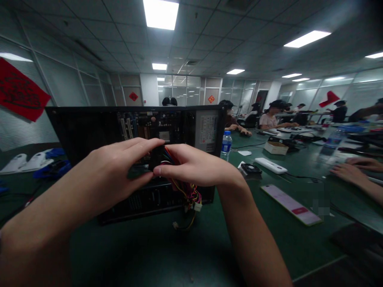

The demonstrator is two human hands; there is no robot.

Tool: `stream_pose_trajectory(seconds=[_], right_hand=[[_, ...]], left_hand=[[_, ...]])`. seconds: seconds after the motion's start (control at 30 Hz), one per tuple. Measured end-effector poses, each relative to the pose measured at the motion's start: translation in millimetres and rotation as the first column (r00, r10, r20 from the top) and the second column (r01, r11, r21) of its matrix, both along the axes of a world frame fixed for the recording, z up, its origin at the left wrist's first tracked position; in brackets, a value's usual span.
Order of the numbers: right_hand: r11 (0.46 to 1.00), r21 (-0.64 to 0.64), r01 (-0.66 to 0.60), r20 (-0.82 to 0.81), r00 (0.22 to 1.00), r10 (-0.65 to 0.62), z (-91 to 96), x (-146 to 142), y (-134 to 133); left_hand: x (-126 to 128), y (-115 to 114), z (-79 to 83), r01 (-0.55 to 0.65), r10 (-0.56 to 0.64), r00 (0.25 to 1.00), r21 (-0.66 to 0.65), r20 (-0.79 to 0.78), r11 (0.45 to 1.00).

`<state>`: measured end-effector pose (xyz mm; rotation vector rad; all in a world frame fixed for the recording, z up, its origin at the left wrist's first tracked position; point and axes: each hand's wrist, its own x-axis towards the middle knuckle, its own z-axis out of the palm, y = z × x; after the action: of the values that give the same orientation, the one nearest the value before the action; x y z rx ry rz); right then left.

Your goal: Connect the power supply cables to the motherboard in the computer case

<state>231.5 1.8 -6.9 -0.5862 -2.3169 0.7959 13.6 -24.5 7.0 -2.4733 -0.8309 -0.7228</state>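
An open black computer case (89,127) stands on the green table (167,251), its inside facing me. Both my hands meet in front of it. My left hand (113,171) pinches a small black part, seemingly a connector (157,156), between thumb and fingers. My right hand (194,165) is closed on the bundle of coloured wires (188,193) that leads from that part. The wires hang down past the case's lower edge and end in white plugs (197,206).
A water bottle (226,146), a small black fan (250,170), a white flat device (271,165), a cardboard box (275,147) and a long pink-and-white strip (291,204) lie to the right. Another person's hands (356,169) rest at the right edge. Several people sit at the far tables.
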Motion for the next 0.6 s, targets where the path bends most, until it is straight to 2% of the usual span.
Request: stream_pose_trajectory(seconds=[0.2, 0.33, 0.47, 0.6], right_hand=[[0.995, 0.029, 0.094, 0.052, 0.994, -0.095, -1.0, -5, 1], [0.992, 0.062, 0.107, 0.033, 0.993, -0.109, -3.2, -7, 4], [0.991, 0.061, 0.117, 0.080, 0.989, -0.122, -3.0, -9, 4], [0.997, 0.037, 0.074, 0.093, 0.993, -0.078, -2.0, -10, 3]], left_hand=[[0, 8, 6.5, 0.028, -0.014, 0.998, -0.220, 0.066, 0.975], [1, 12, 5.1, 0.059, -0.036, 0.995, -0.235, 0.098, 0.970], [-3, 13, 3.6, 0.061, -0.043, 0.996, -0.234, 0.079, 0.970], [-6, 13, 3.4, 0.063, -0.051, 0.997, -0.218, 0.061, 0.974]])
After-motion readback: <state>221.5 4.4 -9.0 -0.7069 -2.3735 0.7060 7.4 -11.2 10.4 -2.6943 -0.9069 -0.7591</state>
